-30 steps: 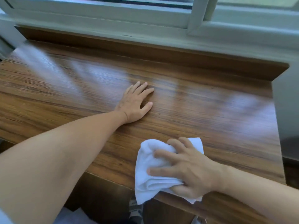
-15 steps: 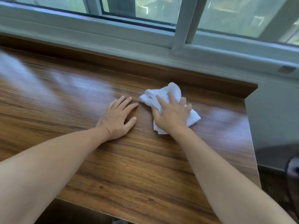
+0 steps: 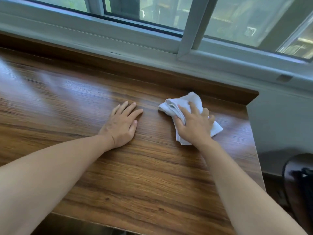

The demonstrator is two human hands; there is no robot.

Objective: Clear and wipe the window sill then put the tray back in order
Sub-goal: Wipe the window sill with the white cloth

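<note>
The wooden window sill (image 3: 152,175) fills the view, brown and glossy, with nothing standing on it. My left hand (image 3: 122,126) rests flat on it near the middle, fingers straight. My right hand (image 3: 193,128) is on a bunched white cloth (image 3: 194,99) toward the sill's back right corner. It presses the cloth onto the wood, with a fold caught between thumb and forefinger. No tray is in view.
A grey sliding window frame (image 3: 118,39) runs along the back, above a low wooden lip. A grey wall (image 3: 279,124) bounds the sill on the right. Below it, at the right edge, stands a dark round object (image 3: 298,180).
My right hand slid the cloth from the sill's front edge to the back, then a little to the right. My left hand stayed flat in place.
</note>
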